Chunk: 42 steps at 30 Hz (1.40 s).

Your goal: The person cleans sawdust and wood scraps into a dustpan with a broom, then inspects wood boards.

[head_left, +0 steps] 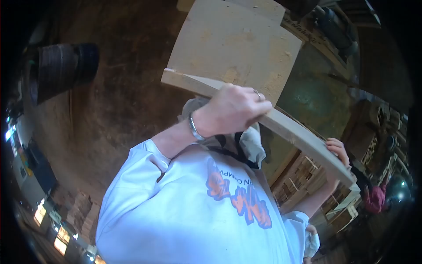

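A long, pale wooden board [299, 136] runs slantwise in front of my chest, from the table edge at upper left down to the lower right. My left hand [237, 108], with a ring and a metal bracelet, is closed over the board near its middle. Farther along, close to the right end, the fingers of my right hand [337, 154] curl over the board's far edge; the board hides part of that hand. Just beyond my left hand lies a pale, flat machine table [220, 35] with sawdust scattered on it. The board's left part overlaps the table's near edge.
A motor [336, 33] sits beyond the table at upper right. Off to the left is a dark barrel-shaped container [66, 70]. Stacked wood pieces [299, 176] show below the board, with another stack [83, 215] at lower left. A person in red [376, 198] is at far right.
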Each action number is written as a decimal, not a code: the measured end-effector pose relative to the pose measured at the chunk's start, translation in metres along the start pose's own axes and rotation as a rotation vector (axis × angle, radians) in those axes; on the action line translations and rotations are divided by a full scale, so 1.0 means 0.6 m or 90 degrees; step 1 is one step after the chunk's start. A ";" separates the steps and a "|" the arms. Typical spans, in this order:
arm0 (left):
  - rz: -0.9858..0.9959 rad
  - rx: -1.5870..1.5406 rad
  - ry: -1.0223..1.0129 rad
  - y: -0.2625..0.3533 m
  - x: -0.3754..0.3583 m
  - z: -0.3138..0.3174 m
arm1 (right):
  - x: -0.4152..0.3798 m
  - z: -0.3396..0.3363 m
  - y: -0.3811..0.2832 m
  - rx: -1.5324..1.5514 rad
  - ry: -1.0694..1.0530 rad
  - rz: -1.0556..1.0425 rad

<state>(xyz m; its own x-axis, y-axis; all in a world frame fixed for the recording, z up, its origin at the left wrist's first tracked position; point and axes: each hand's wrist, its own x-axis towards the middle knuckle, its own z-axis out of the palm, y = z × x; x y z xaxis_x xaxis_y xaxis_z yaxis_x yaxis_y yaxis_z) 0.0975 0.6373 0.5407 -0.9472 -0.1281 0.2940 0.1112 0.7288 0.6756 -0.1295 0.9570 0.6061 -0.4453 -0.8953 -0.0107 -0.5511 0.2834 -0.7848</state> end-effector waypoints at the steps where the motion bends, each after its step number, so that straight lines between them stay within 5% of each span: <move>1: 0.000 0.050 -0.012 0.015 0.000 0.004 | 0.004 0.015 0.031 0.132 -0.040 -0.025; 7: -0.119 0.153 -0.042 0.072 0.028 0.080 | -0.029 0.065 0.216 0.335 0.054 -0.058; 9: -0.159 0.184 -0.034 0.077 0.058 0.116 | -0.031 0.068 0.285 0.408 0.102 -0.162; 17: -0.172 0.220 -0.058 0.102 0.140 0.233 | -0.037 0.034 0.388 0.590 0.267 -0.087; 23: -0.169 0.228 -0.056 0.122 0.164 0.258 | -0.036 -0.004 0.366 0.573 0.330 -0.003; 30: -0.187 0.261 -0.095 0.063 0.099 0.127 | 0.034 0.078 0.236 0.553 0.368 -0.008; 38: -0.117 0.256 -0.077 0.109 0.162 0.262 | -0.060 0.011 0.395 0.687 0.449 0.051; 40: -0.160 0.261 -0.097 0.065 0.125 0.162 | 0.007 0.096 0.316 0.464 0.427 -0.002; 42: -0.175 0.242 -0.112 0.059 0.113 0.130 | 0.040 0.100 0.256 0.596 0.453 0.010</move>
<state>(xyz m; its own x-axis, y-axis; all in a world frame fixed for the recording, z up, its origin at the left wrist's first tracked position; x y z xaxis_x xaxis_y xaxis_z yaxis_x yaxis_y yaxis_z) 0.0136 0.7071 0.5320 -0.9660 -0.2586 -0.0007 -0.2363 0.8816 0.4086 -0.1829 0.9585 0.4481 -0.9047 -0.4161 0.0918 0.0589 -0.3355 -0.9402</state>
